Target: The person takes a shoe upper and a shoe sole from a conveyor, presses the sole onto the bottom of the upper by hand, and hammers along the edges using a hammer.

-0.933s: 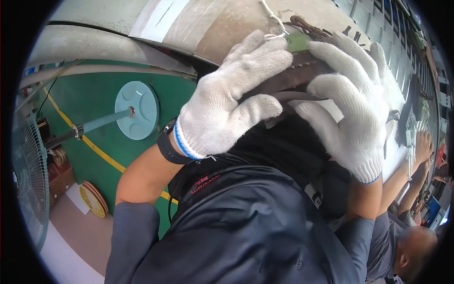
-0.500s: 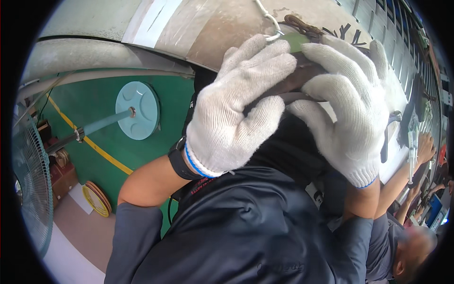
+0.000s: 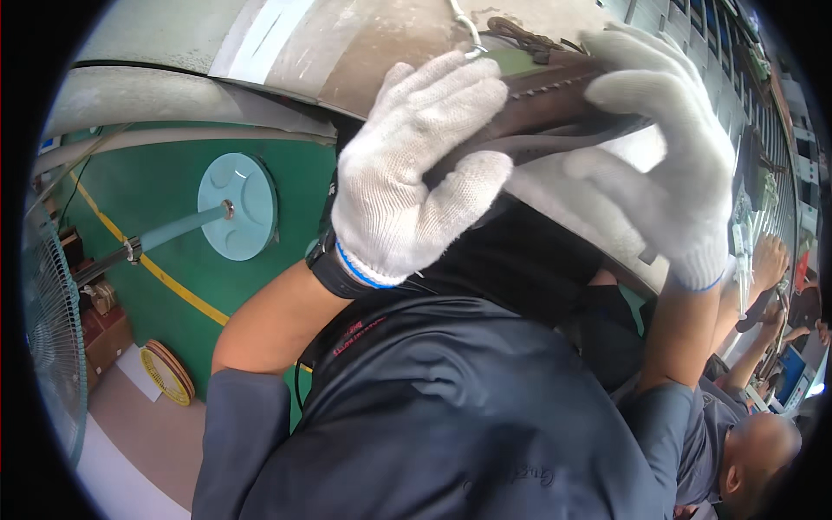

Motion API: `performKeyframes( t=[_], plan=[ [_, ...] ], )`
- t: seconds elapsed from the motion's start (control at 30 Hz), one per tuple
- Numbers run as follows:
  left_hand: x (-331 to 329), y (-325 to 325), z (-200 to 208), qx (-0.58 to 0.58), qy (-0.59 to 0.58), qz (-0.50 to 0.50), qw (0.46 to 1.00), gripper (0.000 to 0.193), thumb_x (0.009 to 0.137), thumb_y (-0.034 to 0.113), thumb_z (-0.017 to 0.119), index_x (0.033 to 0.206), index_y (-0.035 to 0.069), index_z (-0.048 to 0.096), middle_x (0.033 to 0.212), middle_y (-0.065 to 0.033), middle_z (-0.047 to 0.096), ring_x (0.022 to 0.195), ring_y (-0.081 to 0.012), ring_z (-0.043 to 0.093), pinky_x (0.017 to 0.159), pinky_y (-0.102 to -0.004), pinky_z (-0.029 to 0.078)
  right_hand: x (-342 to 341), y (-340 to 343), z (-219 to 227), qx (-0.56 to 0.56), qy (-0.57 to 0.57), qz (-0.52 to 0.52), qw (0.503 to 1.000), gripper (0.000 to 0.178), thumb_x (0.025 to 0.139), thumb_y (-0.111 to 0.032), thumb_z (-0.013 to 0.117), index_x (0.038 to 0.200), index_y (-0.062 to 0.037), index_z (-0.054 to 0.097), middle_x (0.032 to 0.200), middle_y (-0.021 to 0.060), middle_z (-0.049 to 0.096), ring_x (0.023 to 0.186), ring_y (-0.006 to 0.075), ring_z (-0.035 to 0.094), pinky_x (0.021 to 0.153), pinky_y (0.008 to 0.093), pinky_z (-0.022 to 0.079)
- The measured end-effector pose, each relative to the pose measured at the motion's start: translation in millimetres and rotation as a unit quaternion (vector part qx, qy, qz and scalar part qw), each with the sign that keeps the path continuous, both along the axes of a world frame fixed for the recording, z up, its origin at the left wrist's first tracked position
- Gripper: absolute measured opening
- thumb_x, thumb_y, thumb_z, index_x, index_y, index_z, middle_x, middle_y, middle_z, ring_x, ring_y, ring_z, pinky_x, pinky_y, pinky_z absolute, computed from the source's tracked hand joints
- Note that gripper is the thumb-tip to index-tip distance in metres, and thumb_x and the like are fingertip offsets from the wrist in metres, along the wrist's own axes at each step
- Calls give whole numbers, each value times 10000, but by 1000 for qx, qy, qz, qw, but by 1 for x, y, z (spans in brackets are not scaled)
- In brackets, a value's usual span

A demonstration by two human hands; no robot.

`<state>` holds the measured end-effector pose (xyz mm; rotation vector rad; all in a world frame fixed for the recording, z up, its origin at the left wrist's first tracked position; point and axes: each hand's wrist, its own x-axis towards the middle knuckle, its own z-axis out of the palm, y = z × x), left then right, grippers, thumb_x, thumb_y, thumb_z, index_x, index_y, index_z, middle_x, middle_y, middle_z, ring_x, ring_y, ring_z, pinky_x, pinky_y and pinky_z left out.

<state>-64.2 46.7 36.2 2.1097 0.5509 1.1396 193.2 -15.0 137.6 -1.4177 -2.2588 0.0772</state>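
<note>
Nearest the viewer, a dark jacket [image 3: 451, 390] spans the lower field, with bare forearms rising on either side. A black wristband [image 3: 334, 273] encircles the left wrist, against the blue-edged cuff of a white knit glove. The left hand [image 3: 407, 165] presents its back; its fingers are extended side by side toward the upper right and its thumb stands apart. The right hand [image 3: 667, 143], gloved alike and partly blurred, has its fingers bent and its thumb separated from them. Whether either hand grasps anything cannot be told.

Between the hands lies a brown leather-like piece [image 3: 546, 108] with a raised, stitched seam; the left hand overlaps one end, the right index finger the other. Just beyond its far edge are a green patch [image 3: 513, 61], a bundle of brown cord [image 3: 520, 35] and a white cord [image 3: 466, 22], on or above a worktable [image 3: 368, 65] with a brownish, scuffed surface.

Farther off at left, a pedestal fan [image 3: 52, 329] has a pale blue round base [image 3: 238, 186] on the green floor [image 3: 173, 191], which is crossed by a yellow line [image 3: 186, 290]. At right, a co-worker in a grey shirt [image 3: 702, 442] extends one hand [image 3: 770, 257] forward.
</note>
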Motion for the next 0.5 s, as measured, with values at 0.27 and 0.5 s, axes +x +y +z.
performKeyframes(
  t=[0.27,0.5],
  plan=[
    [12,-5,-8,15,0,9,1000,661,881,167,923,1460,-19,664,1477,-187,693,1423,-323,621,1274,-477,366,43,-20,-24,-34,153,-29,987,486,854,-156,924,1246,7,687,1483,200,677,1283,269,666,1093,392,520],
    [11,-9,-3,5,39,22,999,648,900,153,908,1469,-23,653,1484,-180,685,1408,-315,621,1252,-459,394,31,-19,-25,-53,191,-84,977,342,891,-98,880,1168,-6,701,1431,148,716,1110,163,676,971,321,549]
  ],
)
